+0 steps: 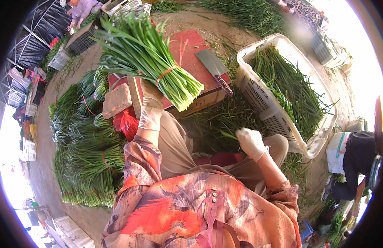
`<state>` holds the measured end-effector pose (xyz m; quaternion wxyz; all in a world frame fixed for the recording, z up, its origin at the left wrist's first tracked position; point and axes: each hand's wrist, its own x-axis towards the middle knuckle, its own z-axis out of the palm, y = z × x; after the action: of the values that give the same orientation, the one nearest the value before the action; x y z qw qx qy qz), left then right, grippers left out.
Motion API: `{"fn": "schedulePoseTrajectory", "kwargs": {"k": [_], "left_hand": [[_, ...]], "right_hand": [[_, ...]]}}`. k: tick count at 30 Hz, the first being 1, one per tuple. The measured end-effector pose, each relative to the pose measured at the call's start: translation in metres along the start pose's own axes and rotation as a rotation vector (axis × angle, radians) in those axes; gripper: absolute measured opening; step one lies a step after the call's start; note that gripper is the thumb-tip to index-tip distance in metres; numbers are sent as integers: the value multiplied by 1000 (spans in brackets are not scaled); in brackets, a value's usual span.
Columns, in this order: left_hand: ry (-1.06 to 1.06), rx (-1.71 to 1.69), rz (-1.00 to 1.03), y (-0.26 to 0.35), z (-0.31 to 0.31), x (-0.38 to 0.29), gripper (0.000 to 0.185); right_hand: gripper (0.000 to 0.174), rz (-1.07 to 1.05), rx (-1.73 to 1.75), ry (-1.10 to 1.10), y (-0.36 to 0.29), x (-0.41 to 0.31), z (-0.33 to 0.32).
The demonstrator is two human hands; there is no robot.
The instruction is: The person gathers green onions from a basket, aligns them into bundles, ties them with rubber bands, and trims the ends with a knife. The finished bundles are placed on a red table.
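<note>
My left hand [151, 102], in a pale thin glove, holds up a bundle of Chinese chives [157, 62] from underneath. A red band [166, 74] circles the bundle near its trimmed pale ends. My right hand [251, 142], gloved too, is closed at my right knee, with a few green leaves sticking out by its fingers. Beyond the bundle, a cleaver [212, 63] with a dark handle lies on a red board [191, 43], and a loose red band [182, 51] lies to its left.
Tied chive bundles [89, 148] are piled at left, near a brick [117, 100] and a red plastic bag [127, 124]. A white plastic crate [269, 105] of loose chives stands at right. Leaf scraps [222, 124] cover the ground between my knees. Other people work farther off.
</note>
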<state>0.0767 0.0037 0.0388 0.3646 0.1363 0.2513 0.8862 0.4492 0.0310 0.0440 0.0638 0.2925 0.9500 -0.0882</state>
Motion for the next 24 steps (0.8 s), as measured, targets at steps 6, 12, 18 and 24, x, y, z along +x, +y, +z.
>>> {"fn": "schedulePoseTrajectory", "kwargs": {"k": [6, 12, 18, 24], "left_hand": [[59, -56, -28, -1, 0, 1, 53], [-87, -21, -88, -8, 9, -9, 56], [-85, -41, -186, -14, 10, -11, 57], [-27, 50, -158, -23, 10, -14, 59]], "right_hand": [[7, -83, 419, 640, -3, 40, -8], [27, -310, 489, 964, -49, 85, -79], [16, -359, 252, 893, -49, 97, -87], [18, -542, 70, 910, -47, 91, -89]]}}
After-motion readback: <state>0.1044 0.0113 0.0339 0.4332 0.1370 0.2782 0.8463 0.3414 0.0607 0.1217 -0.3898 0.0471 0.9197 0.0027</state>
